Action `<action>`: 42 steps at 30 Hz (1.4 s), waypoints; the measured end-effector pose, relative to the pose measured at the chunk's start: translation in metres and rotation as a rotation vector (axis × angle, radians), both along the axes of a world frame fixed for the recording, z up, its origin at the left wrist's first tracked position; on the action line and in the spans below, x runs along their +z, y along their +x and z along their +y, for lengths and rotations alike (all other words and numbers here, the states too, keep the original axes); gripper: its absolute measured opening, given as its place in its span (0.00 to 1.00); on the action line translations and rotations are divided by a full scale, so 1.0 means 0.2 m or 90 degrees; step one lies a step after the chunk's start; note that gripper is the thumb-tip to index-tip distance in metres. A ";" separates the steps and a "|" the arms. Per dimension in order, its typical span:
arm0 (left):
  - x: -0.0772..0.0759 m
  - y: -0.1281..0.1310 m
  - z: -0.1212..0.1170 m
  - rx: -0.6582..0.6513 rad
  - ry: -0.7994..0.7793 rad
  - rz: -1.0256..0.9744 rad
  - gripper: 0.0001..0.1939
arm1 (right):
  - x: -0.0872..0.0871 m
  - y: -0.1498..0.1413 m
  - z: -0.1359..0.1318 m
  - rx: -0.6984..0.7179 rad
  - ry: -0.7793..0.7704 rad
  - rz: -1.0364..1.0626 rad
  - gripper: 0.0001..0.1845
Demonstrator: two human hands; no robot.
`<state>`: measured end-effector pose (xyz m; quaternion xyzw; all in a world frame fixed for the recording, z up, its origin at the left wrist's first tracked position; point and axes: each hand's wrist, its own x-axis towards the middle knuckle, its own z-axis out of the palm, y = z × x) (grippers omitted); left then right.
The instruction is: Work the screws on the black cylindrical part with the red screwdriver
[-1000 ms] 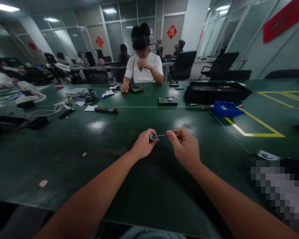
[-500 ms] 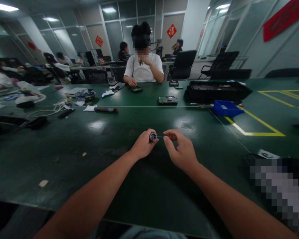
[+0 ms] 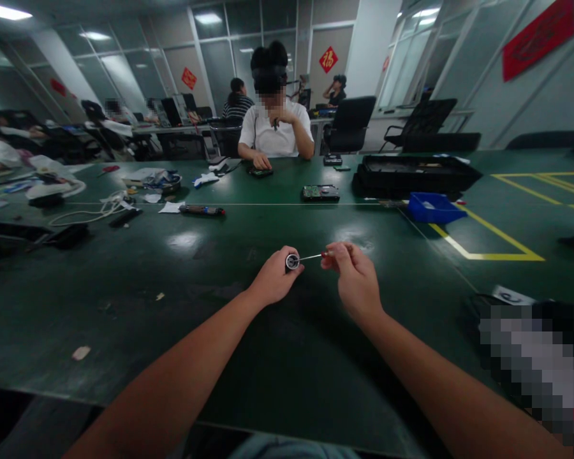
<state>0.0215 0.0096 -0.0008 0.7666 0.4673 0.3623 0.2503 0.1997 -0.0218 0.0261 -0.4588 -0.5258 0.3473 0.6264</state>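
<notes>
My left hand [image 3: 273, 279] is closed around a small dark cylinder [image 3: 292, 262] with a silver-rimmed round end facing me. From that end a thin metal shaft [image 3: 310, 257] runs right to my right hand [image 3: 356, 277]. Its red end, like a small screwdriver's handle, is pinched between my right thumb and fingers and mostly hidden by them. The shaft's tip meets the cylinder's open end; how deep it goes I cannot tell. Both hands are held above the green table [image 3: 249, 376], apart from each other.
Across the table sits a person in a white shirt [image 3: 273, 137], one hand on a dark device. A circuit-board device [image 3: 320, 192], a black tray [image 3: 418, 175] and a blue bin [image 3: 435, 208] lie ahead. To the left are a dark tool [image 3: 201, 210] and cables [image 3: 108, 207].
My right hand has shifted a little to the right and its fingers have closed into a pinch. More of the shaft and its red end now show. My left hand stays nearly still.
</notes>
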 end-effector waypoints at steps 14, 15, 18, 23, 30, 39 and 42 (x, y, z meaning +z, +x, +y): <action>-0.01 0.01 0.01 -0.002 0.025 0.004 0.08 | 0.05 0.00 -0.04 -0.053 0.039 -0.159 0.13; -0.01 0.01 0.01 -0.002 0.018 0.001 0.08 | 0.05 0.00 -0.05 -0.058 0.051 -0.189 0.13; 0.00 0.01 0.00 0.007 0.001 -0.005 0.08 | 0.05 0.00 -0.06 -0.066 0.074 -0.242 0.12; 0.00 0.01 0.00 0.003 -0.001 -0.001 0.08 | 0.04 0.00 -0.06 -0.065 0.077 -0.245 0.12; -0.01 0.00 0.01 0.003 0.006 0.006 0.08 | 0.08 0.00 -0.07 -0.072 0.075 -0.342 0.13; -0.02 0.00 0.01 -0.008 0.012 0.020 0.08 | 0.07 0.01 -0.09 -0.120 0.118 -0.446 0.21; -0.02 0.00 0.02 -0.011 0.019 0.013 0.08 | 0.07 0.00 -0.09 -0.092 0.126 -0.437 0.15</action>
